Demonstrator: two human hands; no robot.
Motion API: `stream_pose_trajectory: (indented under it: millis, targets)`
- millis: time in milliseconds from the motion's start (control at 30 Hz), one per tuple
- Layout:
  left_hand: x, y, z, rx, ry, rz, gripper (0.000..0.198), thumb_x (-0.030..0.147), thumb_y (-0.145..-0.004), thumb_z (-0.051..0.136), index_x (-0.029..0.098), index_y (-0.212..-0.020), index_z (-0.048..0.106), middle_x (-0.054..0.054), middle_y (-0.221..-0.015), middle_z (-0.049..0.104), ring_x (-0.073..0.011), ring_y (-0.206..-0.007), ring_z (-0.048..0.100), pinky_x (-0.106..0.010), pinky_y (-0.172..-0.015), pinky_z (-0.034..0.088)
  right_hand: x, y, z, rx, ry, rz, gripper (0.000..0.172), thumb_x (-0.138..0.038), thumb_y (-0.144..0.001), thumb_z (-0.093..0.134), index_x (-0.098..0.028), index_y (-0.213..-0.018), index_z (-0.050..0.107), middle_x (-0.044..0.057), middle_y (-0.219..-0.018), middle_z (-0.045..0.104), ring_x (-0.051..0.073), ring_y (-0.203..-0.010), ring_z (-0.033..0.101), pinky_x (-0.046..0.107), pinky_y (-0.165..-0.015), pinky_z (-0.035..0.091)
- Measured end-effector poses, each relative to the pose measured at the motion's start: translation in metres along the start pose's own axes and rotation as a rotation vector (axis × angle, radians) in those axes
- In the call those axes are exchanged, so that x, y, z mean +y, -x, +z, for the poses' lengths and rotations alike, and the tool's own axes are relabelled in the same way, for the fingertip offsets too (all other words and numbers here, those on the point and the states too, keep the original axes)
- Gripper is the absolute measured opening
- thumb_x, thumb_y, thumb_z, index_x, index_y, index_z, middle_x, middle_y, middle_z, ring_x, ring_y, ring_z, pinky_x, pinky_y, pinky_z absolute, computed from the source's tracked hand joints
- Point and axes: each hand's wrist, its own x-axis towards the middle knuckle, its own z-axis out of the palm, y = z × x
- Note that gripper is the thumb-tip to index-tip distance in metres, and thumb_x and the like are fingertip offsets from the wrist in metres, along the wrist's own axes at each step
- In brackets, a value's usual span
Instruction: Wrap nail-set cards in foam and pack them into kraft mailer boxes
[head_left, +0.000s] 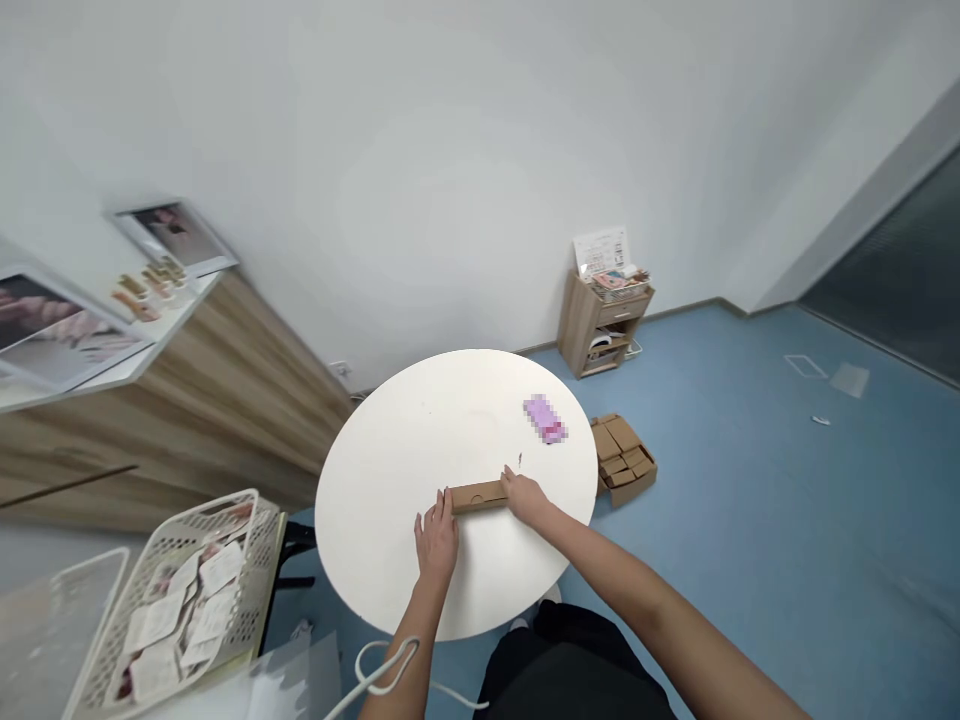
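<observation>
Left hand (436, 540), fingers spread, braced one end — right hand (525, 498) gripped the other — slim cardboard box (478, 497) between them likely light, crushable, best held by its ends.

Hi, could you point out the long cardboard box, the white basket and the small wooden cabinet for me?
Long box (475, 492): head view, middle of its upper face.
White basket (259, 530): head view, its perforated right wall.
Small cabinet (580, 325): head view, its left side panel.
</observation>
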Motion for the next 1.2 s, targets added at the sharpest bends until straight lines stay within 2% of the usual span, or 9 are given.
stream_pose_trajectory:
  millis: [100,300,433,567,733,867,933,1067,1200]
  targets:
    - [0.001,-0.002,0.000,0.013,0.040,0.047,0.058,0.011,-0.088,0.033,0.016,-0.146,0.037,-0.014,-0.151,0.040,-0.0304,-0.129,0.046,-0.058,-0.114,0.021,-0.009,0.009,0.019,0.104,0.139,0.002,0.060,0.002,-0.075,0.050,-0.015,-0.133,0.045,0.019,-0.138,0.050,0.023,-0.098,0.062,0.030,-0.075,0.051]
    - [0.021,-0.009,-0.015,-0.072,0.458,-0.142,0.054,0.037,-0.088,0.047,0.012,-0.136,0.044,-0.019,-0.147,0.042,-0.0311,-0.128,0.049,-0.046,-0.103,0.045,0.003,0.039,0.013,0.163,0.057,0.071,0.032,-0.003,-0.078,0.051,-0.019,-0.106,0.054,0.006,-0.106,0.063,0.017,-0.083,0.063,0.027,-0.073,0.050]
    - [0.057,-0.017,-0.028,-0.219,0.864,-0.416,0.054,0.056,-0.086,0.053,0.018,-0.125,0.051,-0.014,-0.129,0.057,-0.0252,-0.100,0.066,-0.041,-0.084,0.058,0.044,0.089,-0.012,0.337,-0.034,0.034,0.038,-0.004,-0.080,0.049,-0.021,-0.114,0.052,0.006,-0.118,0.059,0.019,-0.097,0.061,0.030,-0.081,0.050]
    - [0.120,-0.023,-0.019,-0.537,1.194,-0.434,0.050,0.057,-0.082,0.062,0.015,-0.109,0.058,-0.015,-0.115,0.062,-0.0204,-0.086,0.069,-0.037,-0.077,0.061,0.103,0.149,-0.026,0.514,-0.081,0.011,0.052,-0.003,-0.081,0.045,-0.024,-0.128,0.049,0.009,-0.133,0.052,0.022,-0.115,0.055,0.035,-0.092,0.050]
    - [0.225,-0.020,0.023,-0.660,1.301,-0.332,0.053,0.055,-0.081,0.065,0.017,-0.117,0.059,-0.015,-0.122,0.063,-0.0206,-0.095,0.069,-0.033,-0.080,0.059,0.183,0.216,-0.028,0.663,-0.161,0.108,0.060,-0.004,-0.081,0.043,-0.025,-0.138,0.043,0.010,-0.144,0.044,0.023,-0.133,0.042,0.043,-0.109,0.039]
    - [0.312,-0.023,0.066,-0.656,1.360,-0.255,0.057,0.055,-0.077,0.067,0.017,-0.120,0.062,-0.014,-0.128,0.062,-0.0261,-0.113,0.062,-0.034,-0.081,0.058,0.257,0.256,-0.023,0.606,-0.415,0.212,0.080,-0.020,-0.077,0.061,-0.027,-0.149,0.026,0.009,-0.157,0.024,0.027,-0.143,0.027,0.048,-0.115,0.030]
    - [0.350,-0.030,0.090,-0.667,1.385,-0.264,0.056,0.052,-0.074,0.071,0.017,-0.117,0.065,-0.014,-0.127,0.063,-0.0279,-0.115,0.060,-0.036,-0.082,0.058,0.299,0.266,-0.021,0.535,-0.672,0.342,0.089,-0.032,-0.075,0.067,-0.030,-0.151,0.021,0.010,-0.157,0.024,0.028,-0.138,0.036,0.048,-0.111,0.036]
    - [0.409,-0.034,0.136,-0.619,1.384,-0.334,0.049,0.046,-0.074,0.073,0.016,-0.112,0.068,-0.014,-0.124,0.065,-0.0286,-0.112,0.063,-0.038,-0.085,0.057,0.378,0.261,-0.018,0.411,-1.263,0.722,0.073,-0.051,-0.085,0.055,-0.026,-0.148,0.028,0.015,-0.141,0.048,0.023,-0.107,0.064,0.040,-0.086,0.054]
    - [0.441,-0.018,0.183,-0.518,1.306,-0.476,0.044,0.043,-0.081,0.067,0.016,-0.116,0.064,-0.015,-0.126,0.064,-0.0267,-0.111,0.064,-0.035,-0.085,0.057,0.434,0.232,-0.010,0.382,-1.336,0.878,0.055,-0.047,-0.081,0.060,-0.019,-0.128,0.054,0.012,-0.122,0.064,0.019,-0.094,0.068,0.029,-0.076,0.056]
